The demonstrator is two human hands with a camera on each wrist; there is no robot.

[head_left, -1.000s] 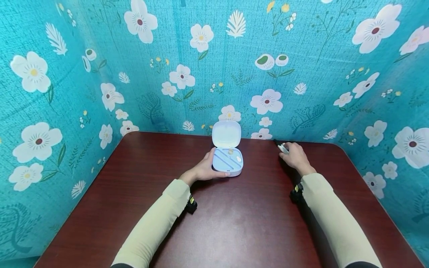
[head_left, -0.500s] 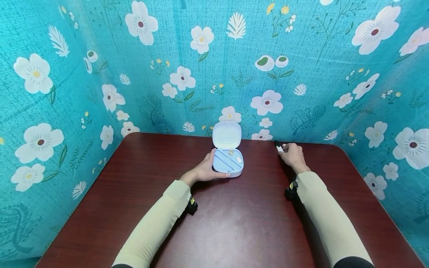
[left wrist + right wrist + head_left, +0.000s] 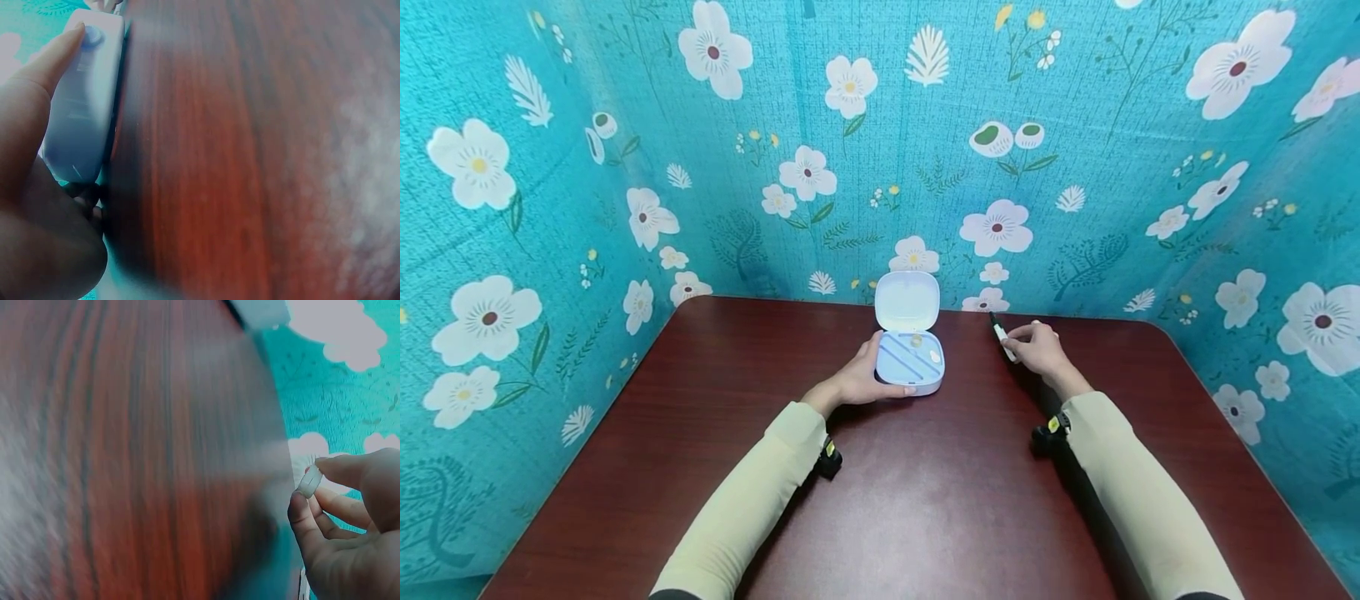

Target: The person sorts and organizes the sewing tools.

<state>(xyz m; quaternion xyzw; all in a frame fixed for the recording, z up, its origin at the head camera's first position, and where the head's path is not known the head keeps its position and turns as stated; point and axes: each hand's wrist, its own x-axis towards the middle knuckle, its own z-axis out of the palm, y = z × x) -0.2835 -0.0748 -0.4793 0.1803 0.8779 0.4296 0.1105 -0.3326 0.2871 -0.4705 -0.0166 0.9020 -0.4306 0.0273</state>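
My left hand grips the left side of a pale blue hinged case, its thumb along the front wall. In the left wrist view, the thumb tip lies at a round button on the case. The lid stands raised at the back, and a tray with diagonal slots and small pale shapes shows inside. To the right of the case, my right hand pinches a slim white marker with a dark end pointing away. Thumb and fingertips meet round its pale end in the right wrist view.
The dark red-brown table has rounded far corners. A teal flowered cloth hangs right behind its far edge and along both sides. Black wrist cameras are strapped below the light sleeves.
My right hand has moved left from near the far edge, bringing the marker with it, and more of the marker shows. My left hand and the case have stayed in place.
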